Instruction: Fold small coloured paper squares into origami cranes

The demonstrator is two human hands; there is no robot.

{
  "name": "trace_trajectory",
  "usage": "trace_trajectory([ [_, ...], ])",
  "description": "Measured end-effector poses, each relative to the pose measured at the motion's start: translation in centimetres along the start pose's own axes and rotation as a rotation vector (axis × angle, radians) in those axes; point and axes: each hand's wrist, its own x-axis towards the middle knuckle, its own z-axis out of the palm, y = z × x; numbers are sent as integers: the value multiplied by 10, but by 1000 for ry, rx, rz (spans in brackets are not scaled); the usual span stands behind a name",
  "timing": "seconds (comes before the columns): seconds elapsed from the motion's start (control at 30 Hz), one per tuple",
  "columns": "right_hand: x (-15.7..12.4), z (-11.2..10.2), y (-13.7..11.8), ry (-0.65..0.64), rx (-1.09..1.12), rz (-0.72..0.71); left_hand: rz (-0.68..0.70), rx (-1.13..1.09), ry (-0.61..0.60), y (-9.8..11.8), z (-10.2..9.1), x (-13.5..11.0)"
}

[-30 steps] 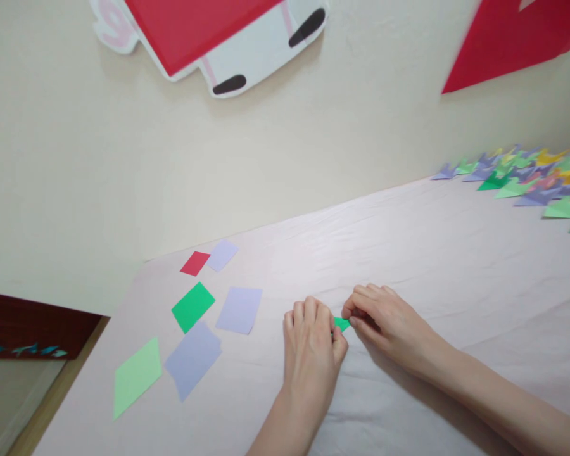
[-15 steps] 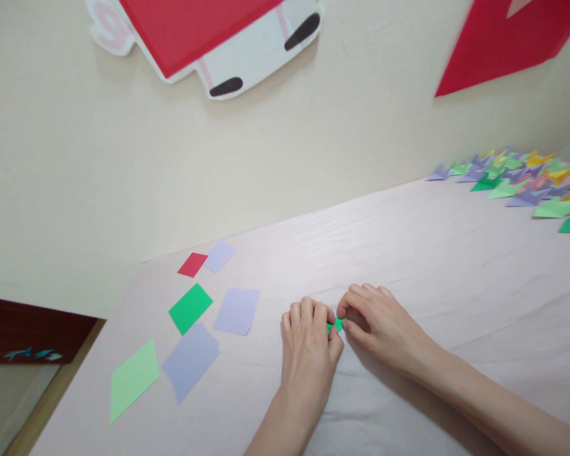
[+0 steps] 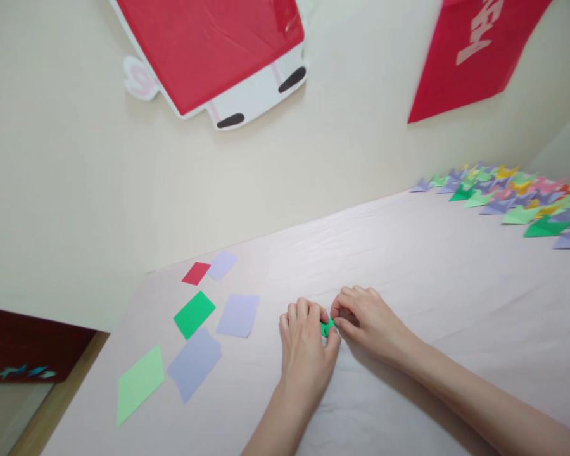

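Observation:
A small folded piece of green paper [image 3: 327, 327] lies on the pale cloth between my two hands, partly covered by fingers. My left hand [image 3: 306, 339] is closed on its left side, thumb below and fingers above. The fingertips of my right hand [image 3: 368, 320] are pinched together at its right end. Much of the paper's shape is hidden, so how it is folded cannot be made out.
Flat paper sheets lie at the left: red [image 3: 196, 273], green [image 3: 194, 315], light green [image 3: 140, 385] and several lilac ones [image 3: 238, 315]. Rows of folded coloured paper shapes [image 3: 517, 214] stand at the far right. Red-and-white decorations [image 3: 218, 57] hang on the wall behind the table [image 3: 408, 253].
The camera view has shifted slightly, so the wall and the folded shapes sit lower and more of the shapes show. Both hands still hold the green paper, more of which is visible.

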Motion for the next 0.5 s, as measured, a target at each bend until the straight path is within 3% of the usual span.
trace_trajectory([
  [0.33,-2,0,0,10,-25,-9,-119,-52,-63,3,-7,4],
  [0.5,-3,1,0,39,-19,-15,-79,-174,-12,-2,-11,-4],
])
